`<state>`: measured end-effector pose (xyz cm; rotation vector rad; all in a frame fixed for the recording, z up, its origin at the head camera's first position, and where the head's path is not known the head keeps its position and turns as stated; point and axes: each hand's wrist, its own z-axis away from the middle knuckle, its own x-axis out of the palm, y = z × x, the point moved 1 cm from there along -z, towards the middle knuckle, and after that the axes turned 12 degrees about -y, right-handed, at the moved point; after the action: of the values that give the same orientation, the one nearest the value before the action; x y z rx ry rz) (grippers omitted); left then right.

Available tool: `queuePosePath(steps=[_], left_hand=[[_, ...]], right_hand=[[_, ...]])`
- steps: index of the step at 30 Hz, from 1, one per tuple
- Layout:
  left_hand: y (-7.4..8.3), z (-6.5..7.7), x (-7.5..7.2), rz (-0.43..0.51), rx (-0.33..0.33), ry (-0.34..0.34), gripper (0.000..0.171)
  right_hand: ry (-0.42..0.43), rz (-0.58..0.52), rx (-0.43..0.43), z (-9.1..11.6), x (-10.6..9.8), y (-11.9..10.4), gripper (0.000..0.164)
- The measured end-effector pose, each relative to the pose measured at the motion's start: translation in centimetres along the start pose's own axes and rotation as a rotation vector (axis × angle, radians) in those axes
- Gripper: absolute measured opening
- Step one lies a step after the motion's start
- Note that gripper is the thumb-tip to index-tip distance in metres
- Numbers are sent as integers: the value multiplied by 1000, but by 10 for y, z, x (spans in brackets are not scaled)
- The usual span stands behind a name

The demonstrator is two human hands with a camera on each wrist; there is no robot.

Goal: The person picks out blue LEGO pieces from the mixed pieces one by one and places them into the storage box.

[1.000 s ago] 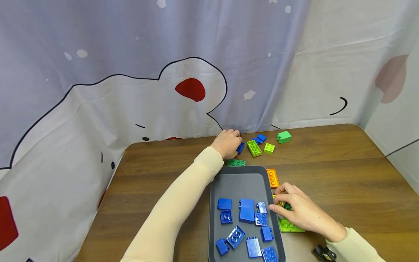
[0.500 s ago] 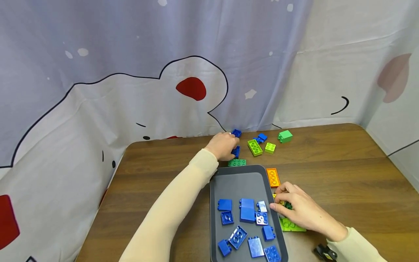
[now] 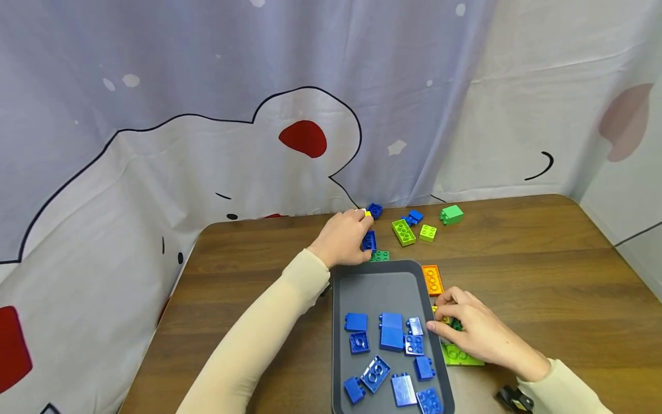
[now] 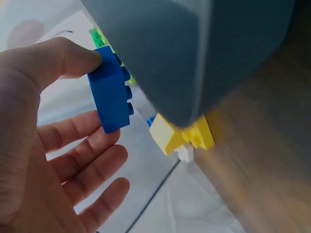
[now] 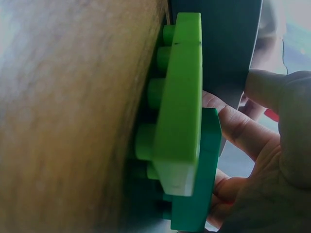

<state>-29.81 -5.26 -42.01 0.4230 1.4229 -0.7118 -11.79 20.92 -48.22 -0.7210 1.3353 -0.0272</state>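
My left hand [image 3: 341, 236] is beyond the tray's far left corner. It pinches a blue building brick [image 4: 109, 92] between thumb and fingertips, with the other fingers loosely bent. The dark grey tray [image 3: 374, 282] holds several blue bricks in its near half, among them a large blue brick [image 3: 391, 332]. At the tray's right side, my right hand [image 3: 478, 333] holds the rim with the thumb over it and the index finger outside. Below that hand lie a lime brick [image 5: 182, 92] and a dark green brick [image 5: 197, 194], both outside the tray.
An orange brick [image 3: 433, 280] lies beside the tray's right edge. Near the table's far edge are a lime brick [image 3: 403, 232], a small lime brick [image 3: 427, 233], a green brick [image 3: 451, 214] and a blue brick [image 3: 374, 210]. A curtain hangs behind the wooden table [image 3: 248, 253].
My left hand has drawn left and slightly nearer with the blue brick, uncovering another blue brick and a bit of yellow at the far edge. The right hand has stayed in place.
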Motion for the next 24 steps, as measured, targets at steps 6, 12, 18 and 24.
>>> queuePosePath(steps=[6, 12, 18, 24], left_hand=[[15, 27, 0, 32, 33, 69, 58], [27, 53, 4, 66, 70, 80, 52], [34, 73, 11, 105, 66, 92, 49], [42, 89, 21, 111, 63, 96, 48]], right_hand=[[-5, -5, 2, 0, 0, 0, 17], [-11, -11, 6, 0, 0, 1, 16], [-12, -7, 11, 0, 0, 1, 17], [-9, -3, 7, 0, 1, 1, 17]])
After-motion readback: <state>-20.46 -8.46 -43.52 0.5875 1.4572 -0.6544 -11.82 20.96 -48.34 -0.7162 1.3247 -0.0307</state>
